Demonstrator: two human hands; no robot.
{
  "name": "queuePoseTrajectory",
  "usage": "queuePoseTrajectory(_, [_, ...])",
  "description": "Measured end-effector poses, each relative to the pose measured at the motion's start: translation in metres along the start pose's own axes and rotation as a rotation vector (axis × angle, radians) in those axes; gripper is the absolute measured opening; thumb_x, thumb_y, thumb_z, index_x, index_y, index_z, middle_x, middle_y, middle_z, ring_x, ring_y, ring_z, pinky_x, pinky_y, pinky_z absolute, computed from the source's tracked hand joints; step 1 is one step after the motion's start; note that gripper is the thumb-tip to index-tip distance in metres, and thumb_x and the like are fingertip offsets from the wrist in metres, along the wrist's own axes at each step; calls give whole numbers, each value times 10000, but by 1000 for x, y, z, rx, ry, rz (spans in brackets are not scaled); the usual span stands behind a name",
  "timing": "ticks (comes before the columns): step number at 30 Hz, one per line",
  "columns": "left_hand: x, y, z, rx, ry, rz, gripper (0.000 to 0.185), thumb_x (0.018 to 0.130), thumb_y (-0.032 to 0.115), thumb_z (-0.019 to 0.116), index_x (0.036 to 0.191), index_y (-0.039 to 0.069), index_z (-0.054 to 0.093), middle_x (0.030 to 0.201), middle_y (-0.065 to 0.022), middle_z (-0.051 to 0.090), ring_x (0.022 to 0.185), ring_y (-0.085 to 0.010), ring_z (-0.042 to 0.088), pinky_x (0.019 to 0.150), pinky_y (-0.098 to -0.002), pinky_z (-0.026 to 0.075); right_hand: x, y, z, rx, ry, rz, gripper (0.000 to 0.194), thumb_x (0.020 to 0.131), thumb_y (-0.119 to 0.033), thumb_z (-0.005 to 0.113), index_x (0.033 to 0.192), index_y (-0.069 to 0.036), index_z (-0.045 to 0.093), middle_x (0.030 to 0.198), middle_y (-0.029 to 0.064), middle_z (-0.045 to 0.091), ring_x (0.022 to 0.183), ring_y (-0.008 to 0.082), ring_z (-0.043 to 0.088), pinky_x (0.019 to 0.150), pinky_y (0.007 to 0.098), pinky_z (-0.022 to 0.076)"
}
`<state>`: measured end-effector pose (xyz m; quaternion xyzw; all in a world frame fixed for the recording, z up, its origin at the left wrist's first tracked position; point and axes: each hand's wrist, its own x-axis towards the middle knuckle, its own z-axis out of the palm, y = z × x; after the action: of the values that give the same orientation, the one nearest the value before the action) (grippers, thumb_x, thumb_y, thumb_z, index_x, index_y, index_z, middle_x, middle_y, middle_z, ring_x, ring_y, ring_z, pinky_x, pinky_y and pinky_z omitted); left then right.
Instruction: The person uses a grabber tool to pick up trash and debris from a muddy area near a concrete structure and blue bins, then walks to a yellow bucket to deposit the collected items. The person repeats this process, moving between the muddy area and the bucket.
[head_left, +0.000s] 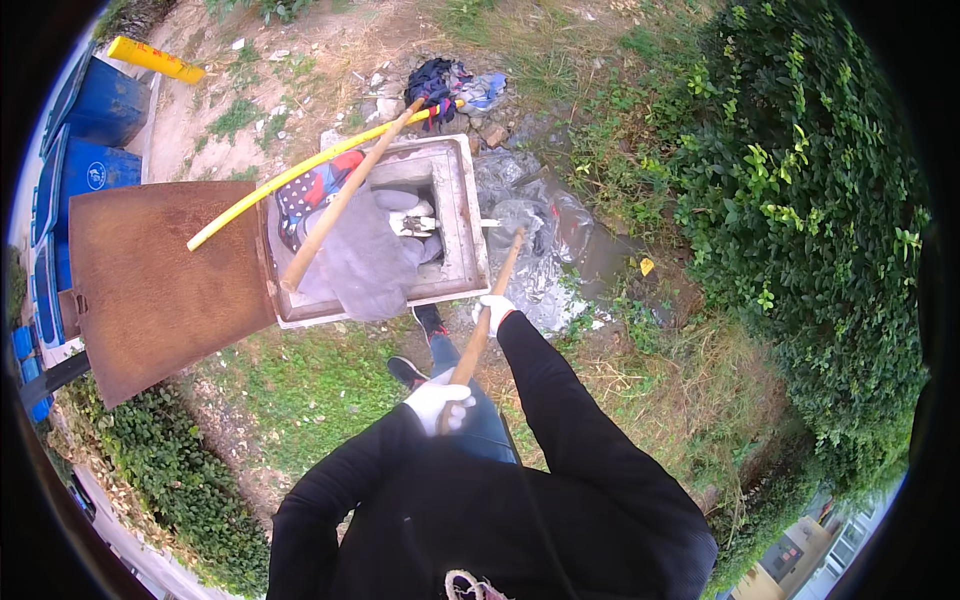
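Observation:
Both of my hands wear white gloves and are closed around a wooden pole (471, 356). My left hand (439, 401) grips it near my body, and my right hand (493, 311) holds it farther along. The pole's far end reaches over a grey, wet, muddy puddle (540, 255) beside a raised concrete frame (469, 187) with a square opening. A person in a grey top (367, 255) bends over that opening. That person's white glove (412, 223) is at a pale rod (491, 223) that sticks out past the frame's right side.
A rusty metal lid (176, 281) lies folded out left of the frame. A yellow pole (315, 165) and another wooden pole (352, 187) cross at the back. Dark rags (442, 82) lie behind. Blue bins (101, 169) stand far left, and a dense hedge (795, 225) on the right.

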<state>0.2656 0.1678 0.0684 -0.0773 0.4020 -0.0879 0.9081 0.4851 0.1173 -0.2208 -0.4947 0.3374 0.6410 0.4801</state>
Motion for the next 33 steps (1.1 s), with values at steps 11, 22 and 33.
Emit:
queuePoseTrajectory(11, [-177,28,43,752,241,-38,794,809,41,556,1489,148,159,700,-32,521,423,-106,484,368,-248,410,3,4,26,307,-46,-32,283,834,-220,650,1002,-75,473,909,126,527,824,327,551,780,475,505])
queuePoseTrajectory(22, [-309,-33,-64,1979,598,-117,798,820,247,612,1490,159,187,720,-204,642,589,-316,644,548,-435,516,-4,108,21,399,-52,73,345,884,-282,627,654,-187,387,533,-58,345,423,110,362,416,285,341])
queuePoseTrajectory(33, [-319,-143,-279,2147,937,132,506,745,231,676,1211,147,497,826,-121,630,670,-330,635,567,-456,505,-79,153,44,217,157,169,356,848,-216,564,576,-170,339,470,-28,334,385,166,317,408,333,330])
